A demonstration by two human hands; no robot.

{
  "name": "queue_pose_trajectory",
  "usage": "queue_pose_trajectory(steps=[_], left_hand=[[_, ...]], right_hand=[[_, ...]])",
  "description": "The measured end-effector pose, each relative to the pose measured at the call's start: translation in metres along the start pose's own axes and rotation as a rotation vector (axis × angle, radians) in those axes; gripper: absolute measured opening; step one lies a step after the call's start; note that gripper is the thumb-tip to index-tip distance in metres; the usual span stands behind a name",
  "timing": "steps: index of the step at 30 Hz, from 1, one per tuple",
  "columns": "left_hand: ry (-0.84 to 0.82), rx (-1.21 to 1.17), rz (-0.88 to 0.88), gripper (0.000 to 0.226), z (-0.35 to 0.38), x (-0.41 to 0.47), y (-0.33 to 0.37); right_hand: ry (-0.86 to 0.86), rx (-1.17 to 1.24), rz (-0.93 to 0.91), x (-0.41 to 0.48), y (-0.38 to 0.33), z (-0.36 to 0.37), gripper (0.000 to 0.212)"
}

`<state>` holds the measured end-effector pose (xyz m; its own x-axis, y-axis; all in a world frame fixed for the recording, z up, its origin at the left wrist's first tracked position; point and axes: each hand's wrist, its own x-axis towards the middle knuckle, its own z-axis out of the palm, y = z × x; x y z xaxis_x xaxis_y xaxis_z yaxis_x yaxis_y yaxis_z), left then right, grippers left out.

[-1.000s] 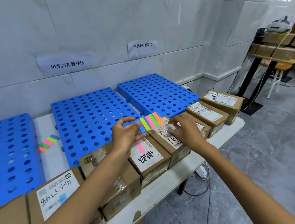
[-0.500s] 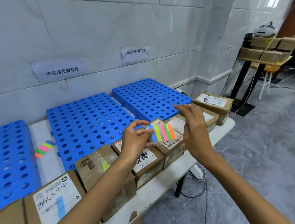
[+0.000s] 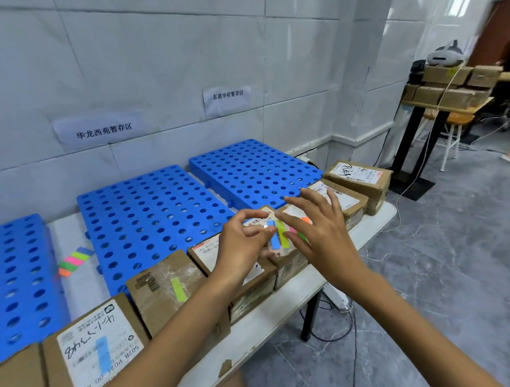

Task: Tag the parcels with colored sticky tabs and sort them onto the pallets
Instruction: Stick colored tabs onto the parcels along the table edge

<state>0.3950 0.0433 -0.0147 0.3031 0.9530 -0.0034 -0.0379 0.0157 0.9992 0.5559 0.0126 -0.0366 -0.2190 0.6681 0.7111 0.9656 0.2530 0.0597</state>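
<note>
The pad of sticky tabs (image 3: 277, 237) sits just right of centre frame, up in the air over the row of parcels. You can see blue, yellow-green, pink and orange strips on it. The left hand (image 3: 242, 250) pinches it by its left edge, fingers curled round it. The right hand (image 3: 325, 236) is right next to it with fingers (image 3: 304, 193) spread out and pretty straight, holding nothing. Its lowest fingertip reaches over the pink tab, but I can't tell if it's actually touching.

Directly under the pad is a brown parcel (image 3: 287, 263), and two more parcels (image 3: 351, 203) (image 3: 362, 177) run on toward the right end of the desk (image 3: 276, 308). Going the other way, lower left, one parcel (image 3: 162, 281) already has a yellow-green tab (image 3: 178, 289) stuck on top, and another (image 3: 85, 350) has a blue tab (image 3: 103, 354) on its white label.

Behind the row are three blue pallets full of holes: left (image 3: 8, 276), middle (image 3: 154, 214) and right (image 3: 252, 172). A second set of tabs (image 3: 74, 260) lies flat on the desk between the left and middle ones. Two paper signs (image 3: 103, 131) (image 3: 228, 95) are on the tiled wall above. Far right there's a stand stacked with boxes (image 3: 448, 90).
</note>
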Motion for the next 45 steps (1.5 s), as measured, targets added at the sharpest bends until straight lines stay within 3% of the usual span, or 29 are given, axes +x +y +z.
queue_pose_trajectory(steps=[9,13,21,26,30,33,39,41,45], left_hand=[[-0.01,0.004,-0.025,0.021,0.011,-0.003,0.0],[-0.015,-0.032,-0.05,0.018,0.017,-0.007,0.003],[-0.032,-0.16,-0.134,0.009,0.03,-0.005,0.009],[0.11,-0.129,-0.095,0.009,0.028,0.017,0.006],[0.192,-0.132,-0.083,0.013,0.02,0.044,0.004],[0.174,-0.098,-0.059,0.011,0.02,0.064,0.003],[0.172,-0.055,-0.059,0.011,0.027,0.105,-0.009],[0.159,-0.062,-0.058,0.012,0.031,0.113,-0.013],[0.144,-0.067,-0.062,0.007,0.034,0.119,-0.022]], right_hand=[[0.085,0.225,0.159,-0.002,0.001,-0.011,0.01],[0.069,0.293,0.217,-0.004,0.002,-0.013,0.012],[0.093,0.301,0.191,-0.01,-0.002,-0.025,0.009],[-0.036,0.411,0.179,-0.012,0.002,-0.041,0.018],[-0.097,0.602,0.415,-0.001,0.026,-0.059,0.007],[-0.176,0.53,0.522,0.019,0.063,-0.048,0.012],[-0.55,0.302,0.551,0.043,0.1,0.042,0.006],[-0.56,0.261,0.574,0.036,0.104,0.069,0.01],[-0.39,0.183,0.575,0.018,0.111,0.092,0.009]])
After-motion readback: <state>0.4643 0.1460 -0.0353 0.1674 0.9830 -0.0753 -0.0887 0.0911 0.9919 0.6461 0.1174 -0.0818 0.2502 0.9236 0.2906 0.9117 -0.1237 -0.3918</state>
